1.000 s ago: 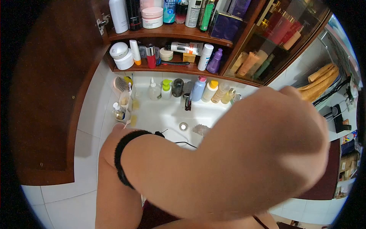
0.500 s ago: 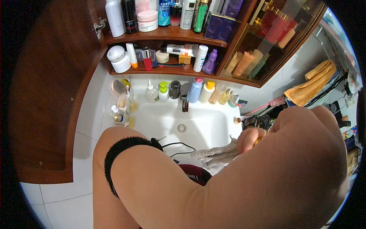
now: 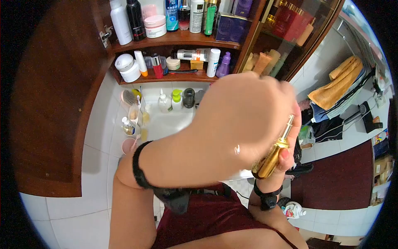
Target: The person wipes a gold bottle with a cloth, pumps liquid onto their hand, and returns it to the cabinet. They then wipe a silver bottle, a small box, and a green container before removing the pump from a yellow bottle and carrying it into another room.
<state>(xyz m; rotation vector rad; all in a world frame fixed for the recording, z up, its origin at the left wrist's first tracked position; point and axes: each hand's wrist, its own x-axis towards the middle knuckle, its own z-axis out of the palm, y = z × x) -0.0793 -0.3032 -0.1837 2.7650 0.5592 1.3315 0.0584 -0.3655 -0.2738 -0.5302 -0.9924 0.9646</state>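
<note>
My right hand [image 3: 287, 159] is wrapped round a shiny gold bottle [image 3: 270, 162], its thumb against the side. A slim, clear-tipped nozzle rises from the bottle's gold collar and points up and to the right. My left hand [image 3: 248, 110] is raised close to the camera, back towards me, and overlaps the bottle's upper left side in this view. Motion smears its fingers, which curl away at the upper right, so I cannot tell what it holds. Black bands sit on both wrists.
Behind the arms is a white sink [image 3: 166, 122], with several bottles along its back edge. A wooden cabinet [image 3: 178, 43] full of cosmetics hangs above; its open door [image 3: 49, 103] stands at left. A yellow towel [image 3: 338, 83] hangs at right. A white bottle [image 3: 293, 210] stands low at right.
The gold bottle, barely visible before, is now in full view in my right hand. My left hand has come across in front of the sink. The grey fluffy cloth is no longer in view.
</note>
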